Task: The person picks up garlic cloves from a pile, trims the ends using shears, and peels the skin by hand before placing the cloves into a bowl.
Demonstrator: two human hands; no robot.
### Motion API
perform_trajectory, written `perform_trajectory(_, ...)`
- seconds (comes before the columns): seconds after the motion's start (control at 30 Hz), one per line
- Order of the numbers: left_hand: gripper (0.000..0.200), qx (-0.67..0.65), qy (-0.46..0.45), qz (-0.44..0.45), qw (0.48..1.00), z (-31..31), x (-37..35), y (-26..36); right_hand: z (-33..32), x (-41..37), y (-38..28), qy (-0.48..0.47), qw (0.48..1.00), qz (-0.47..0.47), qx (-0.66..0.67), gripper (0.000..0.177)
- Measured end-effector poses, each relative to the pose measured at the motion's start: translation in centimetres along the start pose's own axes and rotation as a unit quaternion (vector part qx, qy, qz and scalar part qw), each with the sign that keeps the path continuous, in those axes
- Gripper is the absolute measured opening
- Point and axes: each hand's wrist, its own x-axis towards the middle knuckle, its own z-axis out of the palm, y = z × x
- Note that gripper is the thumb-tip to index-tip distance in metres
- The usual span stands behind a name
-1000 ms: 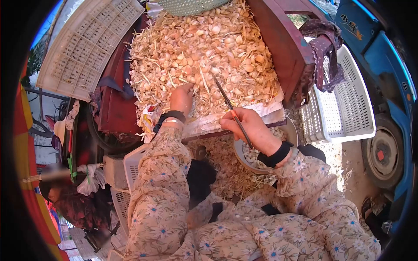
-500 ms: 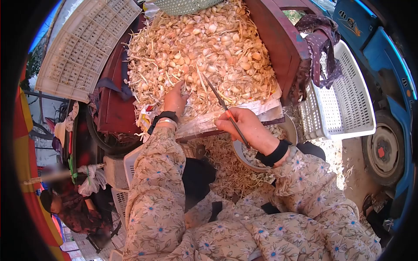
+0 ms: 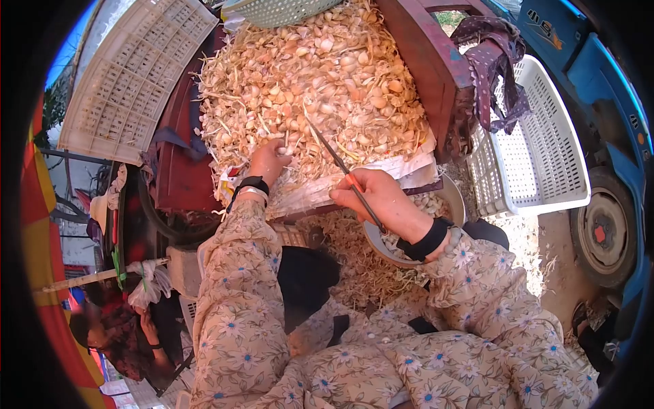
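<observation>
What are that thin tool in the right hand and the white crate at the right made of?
The thin tool, held in the right hand, looks like metal: dark, slim, with a dull shine; an orange part near the grip may be plastic. The white crate looks like moulded plastic: matt, with an even grid of holes.

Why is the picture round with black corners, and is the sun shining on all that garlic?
Head view: a fisheye lens bends the edges, so the white crate looks curved and the corners go black. Head view: hard sunlight falls on the garlic pile, nearly washing out the palest cloves. Head view: the right hand and its thin metal tool look sharp, not blurred.
</observation>
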Motion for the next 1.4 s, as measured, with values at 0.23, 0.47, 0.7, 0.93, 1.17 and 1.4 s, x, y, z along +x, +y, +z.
perform_trajectory(0.23, 0.025, -0.465, 0.001, -0.119, 0.877, -1.2, -4.0, 2.1, 0.3, 0.4, 0.8, 0.009, 0.998, -0.025, -0.062, 0.034)
perform_trajectory(0.47, 0.015, -0.576, -0.017, -0.103, 0.811, -1.7, -6.2, 2.8, 0.7, 1.0, 1.7, 0.018, 0.995, -0.039, -0.089, 0.034)
perform_trajectory(0.7, 0.012, -0.663, -0.041, -0.043, 0.746, -0.4, -9.6, 6.9, 0.7, 0.7, 0.0, 0.022, 0.996, 0.024, 0.087, 0.035)
perform_trajectory(0.93, 0.015, -0.62, -0.091, 0.035, 0.778, 1.7, -12.1, 11.6, 0.3, 1.4, 0.2, 0.062, 0.97, 0.004, 0.234, 0.029)
perform_trajectory(1.17, 0.025, -0.721, -0.149, -0.004, 0.676, 1.0, -11.6, 9.8, -3.5, -1.5, -3.5, -0.044, 0.998, 0.034, -0.031, 0.023)
perform_trajectory(1.4, 0.037, -0.677, -0.161, 0.029, 0.717, 1.0, -11.7, 10.8, -5.7, -2.6, -1.5, -0.082, 0.972, 0.016, -0.22, 0.028)
